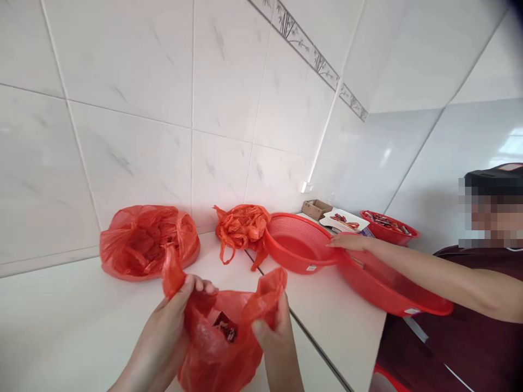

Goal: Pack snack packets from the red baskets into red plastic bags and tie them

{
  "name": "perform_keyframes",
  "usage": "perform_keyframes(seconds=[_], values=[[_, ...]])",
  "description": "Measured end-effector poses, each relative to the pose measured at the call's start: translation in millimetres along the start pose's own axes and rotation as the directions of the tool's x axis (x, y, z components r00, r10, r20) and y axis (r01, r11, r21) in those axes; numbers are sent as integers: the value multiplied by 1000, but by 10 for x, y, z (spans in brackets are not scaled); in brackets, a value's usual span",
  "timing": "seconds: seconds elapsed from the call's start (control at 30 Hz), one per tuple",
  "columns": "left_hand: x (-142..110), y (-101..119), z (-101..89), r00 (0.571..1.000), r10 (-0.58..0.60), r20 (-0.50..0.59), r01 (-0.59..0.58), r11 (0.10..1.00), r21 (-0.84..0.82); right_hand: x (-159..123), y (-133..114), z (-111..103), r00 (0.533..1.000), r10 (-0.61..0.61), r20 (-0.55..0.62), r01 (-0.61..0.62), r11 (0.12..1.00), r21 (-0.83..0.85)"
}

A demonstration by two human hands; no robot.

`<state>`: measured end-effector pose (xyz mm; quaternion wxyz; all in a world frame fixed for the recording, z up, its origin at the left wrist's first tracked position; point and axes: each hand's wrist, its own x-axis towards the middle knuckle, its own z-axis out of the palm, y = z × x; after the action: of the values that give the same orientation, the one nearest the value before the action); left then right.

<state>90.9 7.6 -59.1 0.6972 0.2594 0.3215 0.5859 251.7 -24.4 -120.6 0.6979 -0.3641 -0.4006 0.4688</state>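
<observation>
Close in front of me a red plastic bag (220, 365) hangs by its two handles, its mouth spread wide. My left hand (180, 305) is closed around one handle, fingers curled at the bag's rim. On the other side my right hand (275, 324) grips the second handle, the thumb on the plastic. Inside lies a small dark brown wrapped packet (225, 326), perhaps with more beneath, which the bag hides.
Along the tiled wall sit a large red bag (143, 261) and a basket of crumpled red bags (245, 223). To the right stand two red plastic baskets (300, 267), (379, 288); a co-worker's arm (425, 267) reaches over them. Behind are a cardboard box (316, 209) and a basket of wrapped packets (390, 231).
</observation>
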Motion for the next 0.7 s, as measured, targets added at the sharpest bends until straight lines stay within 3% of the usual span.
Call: perform_keyframes(seconds=[0.1,0.2,0.33,0.47,0.6,0.7], values=[[4,26,112,993,73,-90,-79,994,-70,162,-179,252,994,89,-62,-86,995,54],[27,124,134,985,128,-118,-141,985,-105,354,-317,432,988,147,-49,-131,962,240],[52,270,73,980,177,-88,-188,972,-140,611,-395,521,980,200,17,-188,884,427],[75,278,28,976,206,-65,-212,972,-100,768,-342,525,979,193,62,-198,849,490],[74,173,17,967,250,-44,-246,966,77,765,-189,556,980,189,61,-196,880,433],[40,65,33,941,307,142,-338,853,398,696,-51,586,993,121,-3,-118,973,200]])
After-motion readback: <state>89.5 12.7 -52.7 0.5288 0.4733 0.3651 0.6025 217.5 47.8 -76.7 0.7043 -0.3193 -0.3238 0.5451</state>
